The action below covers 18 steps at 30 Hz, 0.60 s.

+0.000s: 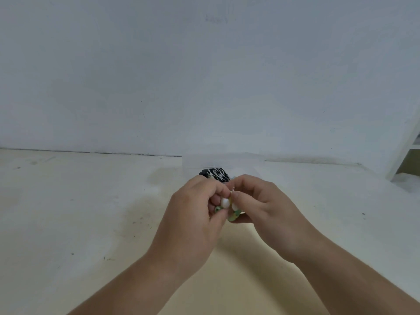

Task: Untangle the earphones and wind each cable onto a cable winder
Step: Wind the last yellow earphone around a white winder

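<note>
Earphones (pixel 225 203), white buds showing, are held above the pale surface (pixel 91 212) against a green cable winder (pixel 233 217). The left hand (pixel 193 214) curls round the winder; the right hand (pixel 266 205) pinches the Earphones at the top, with the cable mostly hidden. Winding seems nearly finished, and the next move would be tucking the loose end in firmly. Behind them, a black-and-white bundle (pixel 218 173) lies in a clear box (pixel 250 160).

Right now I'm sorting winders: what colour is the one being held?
Green winder, best in head view.
</note>
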Tool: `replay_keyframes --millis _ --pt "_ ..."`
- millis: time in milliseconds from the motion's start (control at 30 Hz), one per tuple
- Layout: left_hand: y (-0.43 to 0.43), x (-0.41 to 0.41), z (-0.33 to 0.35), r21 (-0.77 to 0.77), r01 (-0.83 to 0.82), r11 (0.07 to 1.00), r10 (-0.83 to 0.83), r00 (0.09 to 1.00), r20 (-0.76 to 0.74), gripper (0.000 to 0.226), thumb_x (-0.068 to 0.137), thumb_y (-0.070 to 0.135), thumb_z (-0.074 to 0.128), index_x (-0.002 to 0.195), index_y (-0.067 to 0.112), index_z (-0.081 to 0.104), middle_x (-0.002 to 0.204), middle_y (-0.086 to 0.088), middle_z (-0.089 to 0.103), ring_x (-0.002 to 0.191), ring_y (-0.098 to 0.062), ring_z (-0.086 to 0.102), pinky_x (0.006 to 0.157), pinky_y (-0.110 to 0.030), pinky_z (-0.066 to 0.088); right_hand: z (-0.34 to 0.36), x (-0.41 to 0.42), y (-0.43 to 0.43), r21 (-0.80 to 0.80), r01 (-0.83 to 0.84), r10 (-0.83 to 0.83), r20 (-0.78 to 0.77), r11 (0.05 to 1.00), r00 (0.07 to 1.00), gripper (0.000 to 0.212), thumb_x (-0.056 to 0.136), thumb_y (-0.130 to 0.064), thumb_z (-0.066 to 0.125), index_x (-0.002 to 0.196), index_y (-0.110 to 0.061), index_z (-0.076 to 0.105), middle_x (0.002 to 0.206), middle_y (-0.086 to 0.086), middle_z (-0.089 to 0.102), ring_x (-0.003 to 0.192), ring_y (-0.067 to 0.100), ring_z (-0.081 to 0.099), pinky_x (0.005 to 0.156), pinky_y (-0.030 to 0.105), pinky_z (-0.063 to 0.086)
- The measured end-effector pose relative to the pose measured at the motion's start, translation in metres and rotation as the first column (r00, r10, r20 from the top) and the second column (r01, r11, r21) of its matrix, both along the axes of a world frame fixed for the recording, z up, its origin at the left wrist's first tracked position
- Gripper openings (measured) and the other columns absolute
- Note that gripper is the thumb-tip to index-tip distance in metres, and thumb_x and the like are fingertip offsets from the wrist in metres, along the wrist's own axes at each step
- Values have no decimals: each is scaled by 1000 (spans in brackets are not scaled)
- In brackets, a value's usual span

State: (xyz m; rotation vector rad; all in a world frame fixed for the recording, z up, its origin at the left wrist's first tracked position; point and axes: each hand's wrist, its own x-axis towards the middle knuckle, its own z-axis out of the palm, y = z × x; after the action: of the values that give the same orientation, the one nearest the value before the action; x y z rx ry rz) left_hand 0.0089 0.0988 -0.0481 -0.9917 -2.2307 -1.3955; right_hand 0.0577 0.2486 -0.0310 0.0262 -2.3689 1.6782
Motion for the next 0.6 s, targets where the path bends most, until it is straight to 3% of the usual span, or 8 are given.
replay_keyframes --millis 133,200,267,367,467,600 --pt "0 -1 0 40 -76 996 76 997 5 42 76 19 81 103 40 58 98 22 47 91 2 54 71 -8 43 -2 0 -3 -73 32 -35 -43 997 998 23 99 -8 47 92 -11 69 74 4 67 68 13 62 82 50 58" --pt "0 -2 1 67 -97 993 90 990 106 46 75 29 80 108 46 53 107 27 44 97 9 52 76 -9 44 -2 0 -3 -157 31 -40 -57 987 998 21 100 -9 48 95 -9 69 73 2 67 69 13 63 82 47 60" --pt "0 -4 3 124 -69 990 33 961 276 42 77 31 81 110 42 57 113 24 53 99 7 58 81 -17 51 -1 0 -3 -247 8 -25 -66 969 997 19 100 -9 50 100 -10 69 82 5 72 80 20 68 85 47 60" --pt "-1 -4 7 280 44 959 -173 873 455 28 82 18 79 105 30 68 103 10 74 94 -10 72 86 -38 58 -2 -1 -3 -344 -18 -1 -53 939 999 19 101 -12 51 106 -15 69 103 12 73 100 31 70 89 49 58" --pt "-1 -3 8 345 46 937 -215 856 469 26 84 8 77 101 27 74 100 4 77 94 -16 73 93 -49 56 -2 1 -1 -261 -19 11 -29 965 1000 21 101 -18 51 111 -22 69 105 2 74 100 21 70 92 45 56" --pt "1 -2 7 381 55 923 -245 848 470 27 87 0 71 98 25 73 102 6 76 93 -16 74 96 -49 54 1 3 -3 -99 -5 2 -31 995 1000 27 101 -17 50 114 -32 69 100 -10 74 94 7 68 82 29 52"
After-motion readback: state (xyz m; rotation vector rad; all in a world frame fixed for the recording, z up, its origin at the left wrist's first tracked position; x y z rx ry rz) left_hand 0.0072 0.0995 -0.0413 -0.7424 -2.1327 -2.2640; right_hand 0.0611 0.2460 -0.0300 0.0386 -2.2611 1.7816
